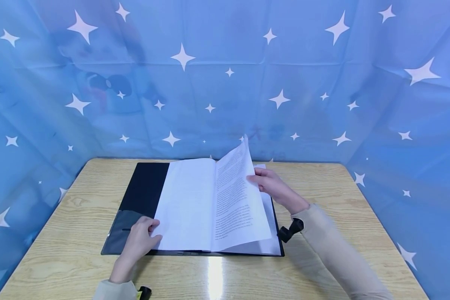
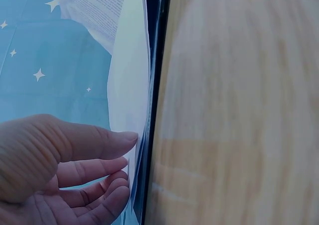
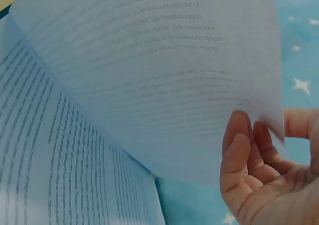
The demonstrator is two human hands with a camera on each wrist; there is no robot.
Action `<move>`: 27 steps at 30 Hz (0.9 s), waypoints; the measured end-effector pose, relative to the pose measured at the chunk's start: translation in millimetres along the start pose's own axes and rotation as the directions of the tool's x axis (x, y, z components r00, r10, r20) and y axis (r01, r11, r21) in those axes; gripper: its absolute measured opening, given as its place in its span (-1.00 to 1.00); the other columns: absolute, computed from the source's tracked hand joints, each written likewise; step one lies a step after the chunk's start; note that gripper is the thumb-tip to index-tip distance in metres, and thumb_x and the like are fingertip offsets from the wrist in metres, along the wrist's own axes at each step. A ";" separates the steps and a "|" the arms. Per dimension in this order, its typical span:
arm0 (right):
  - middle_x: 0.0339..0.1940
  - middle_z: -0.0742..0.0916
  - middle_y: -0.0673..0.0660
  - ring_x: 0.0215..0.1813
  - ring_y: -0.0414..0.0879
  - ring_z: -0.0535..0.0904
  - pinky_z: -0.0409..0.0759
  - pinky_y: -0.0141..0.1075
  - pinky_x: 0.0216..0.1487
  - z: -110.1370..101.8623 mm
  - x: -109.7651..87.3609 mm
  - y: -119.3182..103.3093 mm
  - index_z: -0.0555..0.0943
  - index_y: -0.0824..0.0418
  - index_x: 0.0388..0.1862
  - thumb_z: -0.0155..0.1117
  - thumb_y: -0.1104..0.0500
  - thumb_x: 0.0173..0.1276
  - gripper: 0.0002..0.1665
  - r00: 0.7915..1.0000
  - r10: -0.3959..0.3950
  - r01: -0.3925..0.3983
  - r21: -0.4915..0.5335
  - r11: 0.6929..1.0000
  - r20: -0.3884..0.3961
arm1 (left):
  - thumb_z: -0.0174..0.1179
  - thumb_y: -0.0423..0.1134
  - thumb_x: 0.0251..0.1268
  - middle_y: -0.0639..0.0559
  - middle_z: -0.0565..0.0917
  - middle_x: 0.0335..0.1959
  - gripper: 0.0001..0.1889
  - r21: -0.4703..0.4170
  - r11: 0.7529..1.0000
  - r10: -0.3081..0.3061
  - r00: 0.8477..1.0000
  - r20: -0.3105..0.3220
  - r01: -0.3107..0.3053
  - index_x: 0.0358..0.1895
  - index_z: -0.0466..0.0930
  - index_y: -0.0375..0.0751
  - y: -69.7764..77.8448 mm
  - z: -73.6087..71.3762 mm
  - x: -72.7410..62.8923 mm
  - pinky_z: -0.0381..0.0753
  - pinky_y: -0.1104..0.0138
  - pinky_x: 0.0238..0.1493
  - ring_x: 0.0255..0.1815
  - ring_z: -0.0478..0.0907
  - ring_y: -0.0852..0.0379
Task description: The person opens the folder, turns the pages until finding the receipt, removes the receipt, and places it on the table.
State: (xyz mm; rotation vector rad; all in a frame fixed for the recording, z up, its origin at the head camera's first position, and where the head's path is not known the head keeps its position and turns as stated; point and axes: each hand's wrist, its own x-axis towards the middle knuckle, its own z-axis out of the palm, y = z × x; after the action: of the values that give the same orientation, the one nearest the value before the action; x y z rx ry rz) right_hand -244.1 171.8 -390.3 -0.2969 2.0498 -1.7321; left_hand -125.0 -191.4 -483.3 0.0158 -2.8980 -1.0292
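A black folder (image 1: pixel 150 179) lies spread on the table with white paper in it. The left page (image 1: pixel 187 200) is flat and looks blank from the head view. On the right, a printed page (image 1: pixel 234 200) is lifted and bowed over another printed sheet (image 3: pixel 55 130). My right hand (image 1: pixel 273 187) pinches the lifted page by its outer edge, thumb on one side and fingers on the other, as the right wrist view shows (image 3: pixel 269 160). My left hand (image 1: pixel 140 237) rests at the left page's lower outer edge, thumb and fingertips touching the paper, fingers loosely bent.
The wooden table (image 1: pixel 67 233) extends around the folder. A blue curtain (image 1: pixel 225 104) with white stars hangs behind and beside it. A clear pocket (image 1: pixel 121 225) covers the folder's lower left corner. Black wrist devices (image 1: pixel 290 230) sit at both cuffs.
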 end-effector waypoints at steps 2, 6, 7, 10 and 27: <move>-0.06 0.62 0.21 -0.15 -0.10 0.61 0.53 -0.26 -0.12 3.7 1.0 -2.8 0.35 0.41 0.23 0.03 0.15 0.42 -0.51 1.000 0.002 -0.002 0.004 1.000 0.002 | 0.33 -0.48 -0.15 -0.15 0.53 -0.29 -0.65 -0.002 1.000 -0.003 1.000 0.003 0.003 -0.16 0.61 -0.50 0.0 -0.1 0.0 0.49 0.19 -0.28 -0.34 0.40 0.02; -0.05 0.62 0.21 -0.15 -0.07 0.62 0.54 -0.24 -0.13 11.6 4.1 -8.2 0.38 0.37 0.21 0.04 0.14 0.41 -0.53 1.000 0.004 -0.004 0.018 1.000 0.006 | 0.33 -0.48 -0.14 -0.15 0.53 -0.29 -0.65 -0.007 1.000 -0.005 1.000 0.004 0.005 -0.16 0.61 -0.50 -0.1 -0.3 0.1 0.49 0.19 -0.28 -0.34 0.40 0.02; -0.06 0.62 0.21 -0.16 -0.07 0.62 0.54 -0.24 -0.13 13.4 5.0 -9.2 0.38 0.37 0.21 0.03 0.15 0.41 -0.53 1.000 0.000 0.000 0.021 1.000 0.008 | 0.33 -0.48 -0.14 -0.15 0.52 -0.29 -0.65 -0.008 1.000 -0.005 1.000 0.003 0.005 -0.16 0.61 -0.50 -0.1 -0.4 0.2 0.48 0.19 -0.28 -0.34 0.40 0.02; -0.06 0.62 0.22 -0.18 -0.07 0.62 0.55 -0.24 -0.14 18.9 8.5 -11.5 0.38 0.39 0.21 0.01 0.17 0.42 -0.54 1.000 -0.019 0.018 0.035 0.999 0.023 | 0.34 -0.48 -0.14 -0.15 0.52 -0.29 -0.65 -0.008 1.000 -0.004 1.000 0.002 0.004 -0.17 0.61 -0.50 -0.2 -0.5 0.3 0.49 0.19 -0.28 -0.35 0.40 0.02; 0.06 0.56 0.29 -0.08 -0.01 0.52 0.48 -0.21 -0.06 52.2 28.5 -21.3 0.40 0.33 0.24 0.02 0.16 0.41 -0.53 0.998 -0.064 0.063 0.030 0.998 0.024 | 0.34 -0.48 -0.14 -0.17 0.53 -0.27 -0.65 0.000 1.000 0.008 1.000 -0.005 -0.008 -0.16 0.61 -0.50 -2.1 0.9 -0.1 0.50 0.18 -0.27 -0.35 0.41 0.02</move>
State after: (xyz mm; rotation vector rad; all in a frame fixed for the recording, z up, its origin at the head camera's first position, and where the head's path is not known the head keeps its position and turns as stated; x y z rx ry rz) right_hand -247.7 109.4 -381.3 -0.3770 2.0159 -1.7851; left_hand -125.0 -192.5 -485.3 0.0068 -2.8906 -1.0270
